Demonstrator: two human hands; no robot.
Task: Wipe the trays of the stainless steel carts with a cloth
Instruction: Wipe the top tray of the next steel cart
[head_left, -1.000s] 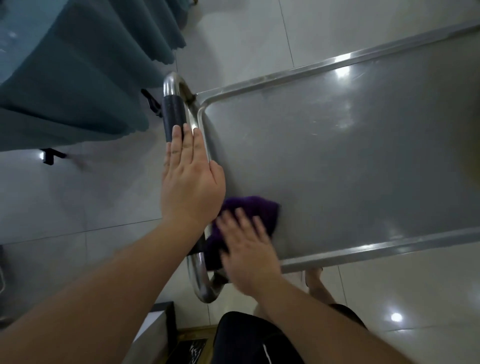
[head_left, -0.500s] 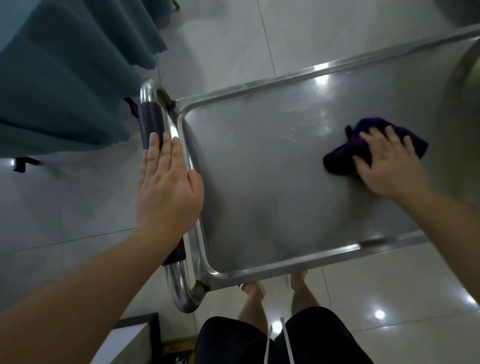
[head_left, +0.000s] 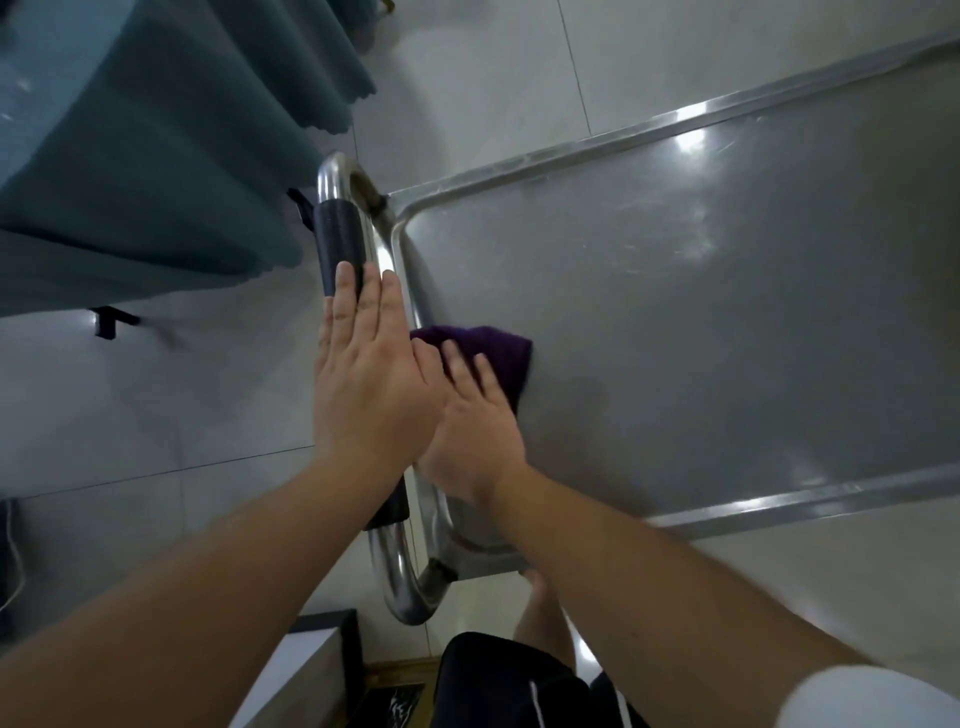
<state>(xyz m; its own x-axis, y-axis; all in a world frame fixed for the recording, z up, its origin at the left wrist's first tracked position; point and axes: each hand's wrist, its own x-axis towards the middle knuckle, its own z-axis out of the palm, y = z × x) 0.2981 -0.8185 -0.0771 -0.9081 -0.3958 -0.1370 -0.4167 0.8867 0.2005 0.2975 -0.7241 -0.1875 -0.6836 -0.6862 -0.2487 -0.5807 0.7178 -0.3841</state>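
Observation:
The stainless steel cart's top tray (head_left: 701, 322) fills the right half of the head view, with a raised rim all round. A dark purple cloth (head_left: 496, 353) lies on the tray close to its left rim. My right hand (head_left: 472, 431) presses flat on the cloth with straight fingers, and its image is blurred. My left hand (head_left: 369, 374) rests flat with straight fingers on the cart's push handle (head_left: 340, 244), a chrome tube with a black grip. Both hands touch side by side.
A teal tablecloth (head_left: 135, 171) hangs down at the upper left, close to the handle. Glossy grey floor tiles (head_left: 156, 405) surround the cart. A white box edge (head_left: 306, 670) sits near my legs at the bottom.
My right hand has swept the cloth from the tray's right side back to the left rim beside my left hand. The left hand has stayed on the handle.

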